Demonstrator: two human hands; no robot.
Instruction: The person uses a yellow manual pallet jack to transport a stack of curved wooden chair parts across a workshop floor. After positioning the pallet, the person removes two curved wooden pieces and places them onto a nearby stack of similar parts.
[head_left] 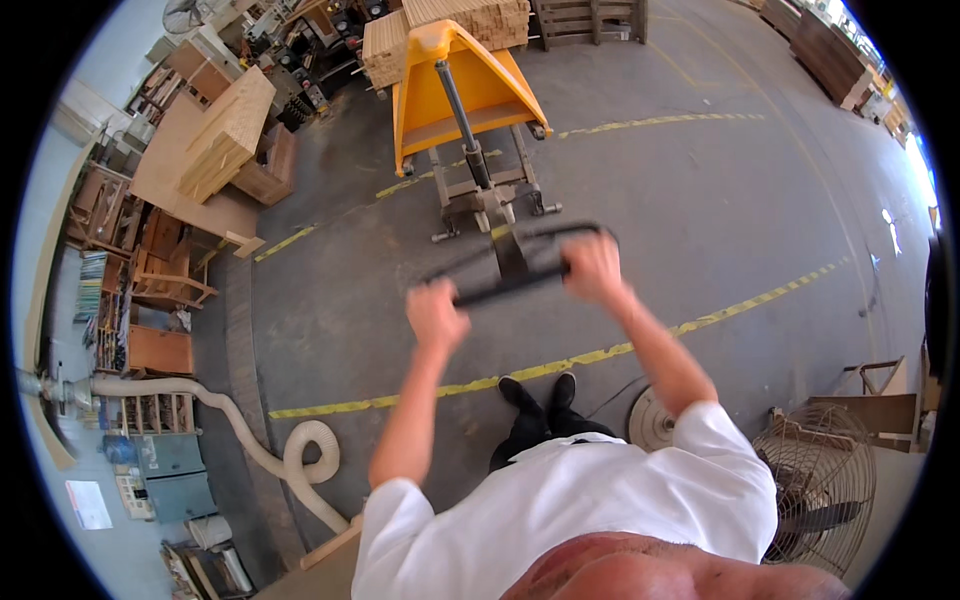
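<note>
Both my arms stretch forward to the black handle [515,285] of a pallet truck. My left hand [437,312] is closed around the handle's left end. Around its right end wraps my right hand [594,268]. The handle is slightly blurred and tilts up toward the right. Beyond it stands the truck's yellow frame [470,92], with a grey cylinder [458,100] down its middle and small wheels near the floor. Stacked light wooden boards [467,12] sit just behind the yellow frame; what carries them is hidden.
Yellow striped tape [460,384] crosses the grey floor before my shoes. A cream hose [240,425] coils at the left. Wooden panels [215,150] and furniture parts stand far left. A caged fan [815,480] is at my right, its round base [652,420] nearby. A dark pallet [590,20] stands far back.
</note>
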